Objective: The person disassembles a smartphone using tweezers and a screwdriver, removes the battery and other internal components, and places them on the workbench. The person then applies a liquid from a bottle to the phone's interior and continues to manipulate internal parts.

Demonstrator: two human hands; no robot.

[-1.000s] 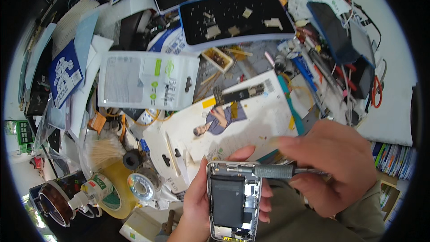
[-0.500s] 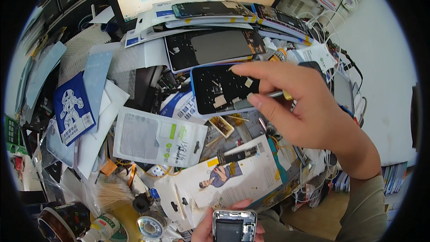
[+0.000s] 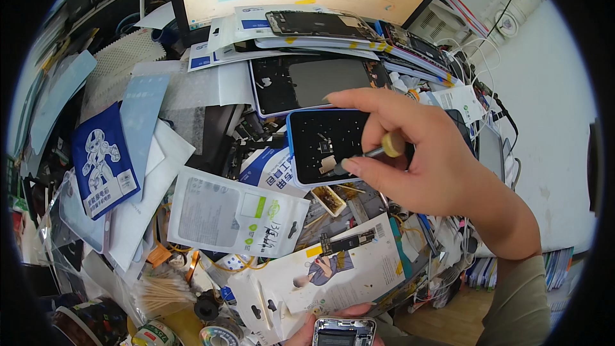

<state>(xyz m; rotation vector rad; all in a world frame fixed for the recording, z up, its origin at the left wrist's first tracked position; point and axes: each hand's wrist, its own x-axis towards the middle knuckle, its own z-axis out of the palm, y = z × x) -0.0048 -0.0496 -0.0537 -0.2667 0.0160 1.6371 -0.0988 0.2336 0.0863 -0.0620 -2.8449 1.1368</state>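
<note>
The right hand [image 3: 426,160] pinches a small screwdriver [image 3: 375,152] between thumb and fingers, its tip resting over the blue-edged black mat [image 3: 320,144]. Well below the mat, at the lower edge, the left hand [image 3: 333,323] grips an opened phone [image 3: 343,332], fingers wrapped around its frame. Beside the mat lies a white pouch [image 3: 234,214].

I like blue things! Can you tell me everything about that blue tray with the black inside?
The tray is a flat rectangle with a bright blue rim and a black, dotted inside. Small pale parts lie on it. It rests tilted on the cluttered desk. The right hand hovers over it, pointing a thin screwdriver at one part.
</note>
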